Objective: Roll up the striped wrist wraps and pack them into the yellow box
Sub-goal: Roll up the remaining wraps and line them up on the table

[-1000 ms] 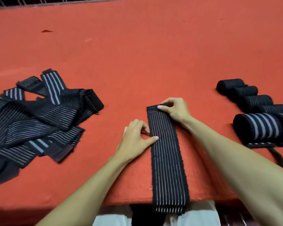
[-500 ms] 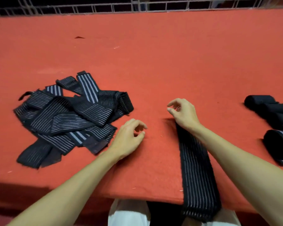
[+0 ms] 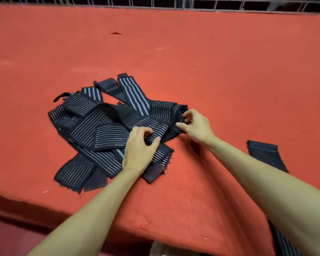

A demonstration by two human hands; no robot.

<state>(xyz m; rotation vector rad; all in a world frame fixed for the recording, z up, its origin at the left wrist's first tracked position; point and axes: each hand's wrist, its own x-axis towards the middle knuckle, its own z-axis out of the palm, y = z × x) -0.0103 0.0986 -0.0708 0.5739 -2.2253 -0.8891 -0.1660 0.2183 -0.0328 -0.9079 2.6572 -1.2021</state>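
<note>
We log the striped wrist wraps (image 3: 103,126) heaped loose on the red counter (image 3: 220,71), left of centre. Left hand (image 3: 139,152): fingers (image 3: 135,132) curled, pinching a wrap on the heap's near right side. Right hand (image 3: 197,126): fingers nipping a wrap end at the heap's right edge. A single wrap (image 3: 265,156) lies flat, apart at far right, partly behind the right forearm.

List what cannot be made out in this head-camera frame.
Yellow box: outside the head view's frame.
Flat dark striped wrist wrap, right: middle hidden by the right forearm, end cut off by the bottom edge.
Pile of dark striped wrist wraps: lower ones covered by upper ones; count unclear.
Right hand: some fingertips buried in the pile's fold.
</note>
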